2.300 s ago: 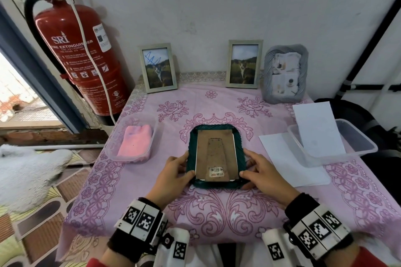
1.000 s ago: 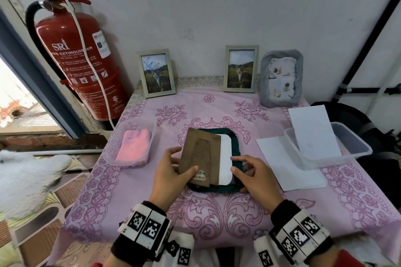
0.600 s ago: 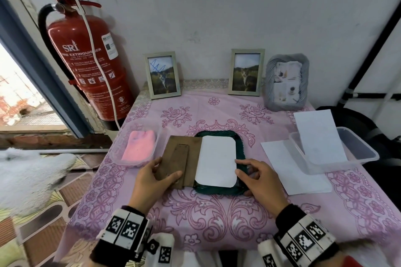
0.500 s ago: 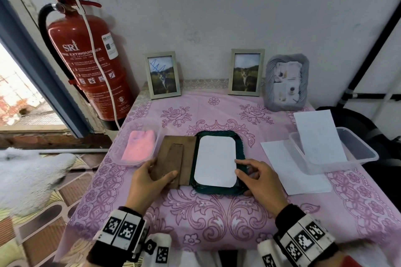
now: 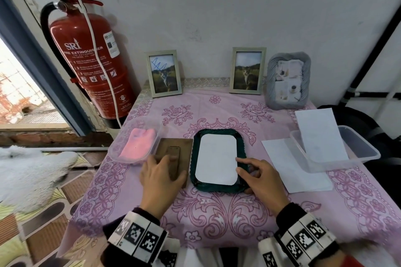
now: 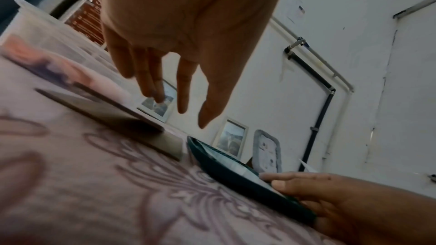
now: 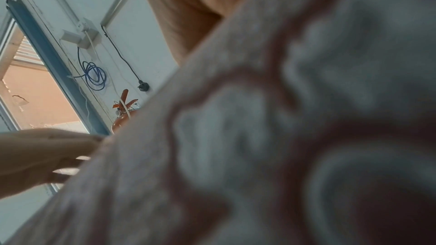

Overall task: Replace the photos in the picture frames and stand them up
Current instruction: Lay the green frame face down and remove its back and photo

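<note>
Fingers [image 5: 243,161] touch photo [image 5: 217,158] edge (frame [image 5: 244,147] face-down).

Right wrist view mostly blurred tablecloth [image 7: 283,137]; green frame's [image 5: 243,147] near-right corner under right hand [image 5: 260,178].

A dark green frame [image 5: 218,188] with a ribbed border is laid face down at the middle of the desk, its back opened. A white photo back [image 5: 217,158] is seen lying inside it. Its brown backing board [image 5: 182,151], with the stand folded flat, is laid just to its left. Two pale frames [image 5: 164,73] [image 5: 248,71] with cat photos and a grey frame [image 5: 288,80] are stood upright at the far edge.
</note>
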The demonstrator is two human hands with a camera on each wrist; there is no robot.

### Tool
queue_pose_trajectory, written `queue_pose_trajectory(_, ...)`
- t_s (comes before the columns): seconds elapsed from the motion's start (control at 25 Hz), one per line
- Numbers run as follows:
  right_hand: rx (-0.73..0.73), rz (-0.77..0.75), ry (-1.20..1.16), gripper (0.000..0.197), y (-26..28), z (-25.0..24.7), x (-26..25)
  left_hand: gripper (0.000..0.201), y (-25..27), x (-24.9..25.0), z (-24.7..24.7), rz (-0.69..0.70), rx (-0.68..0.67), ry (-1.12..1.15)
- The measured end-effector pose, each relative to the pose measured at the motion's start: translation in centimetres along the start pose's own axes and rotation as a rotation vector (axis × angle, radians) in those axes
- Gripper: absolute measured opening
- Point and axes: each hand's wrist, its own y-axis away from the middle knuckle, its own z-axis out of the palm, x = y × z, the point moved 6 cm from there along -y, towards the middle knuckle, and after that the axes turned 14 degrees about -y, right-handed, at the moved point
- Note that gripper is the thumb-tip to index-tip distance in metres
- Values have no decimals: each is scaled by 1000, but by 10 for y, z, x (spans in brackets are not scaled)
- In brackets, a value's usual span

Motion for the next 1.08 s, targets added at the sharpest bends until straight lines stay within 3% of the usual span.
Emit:
queue_pose_trajectory(0.12,-6,14,-9,28,1,0,1,40,-5,28,10,87,-108,16)
queue_pose_trajectory(0.32,-10,12,65,35,0,0,1,47,-16,39,27,37,-221,-97)
queue_pose_trajectory(0.48,-14,-2,77,35,0,-1,0,38,-19,40,24,-15,-172,4)
queue_pose_trajectory(0.68,-22,-12,98,36,0,-2,0,17,-21,38,22,-13,-132,341)
queue_pose_trajectory(1.08,1,-53,153,35,-1,-2,-2,12,-42,7,20,-103,-72,616)
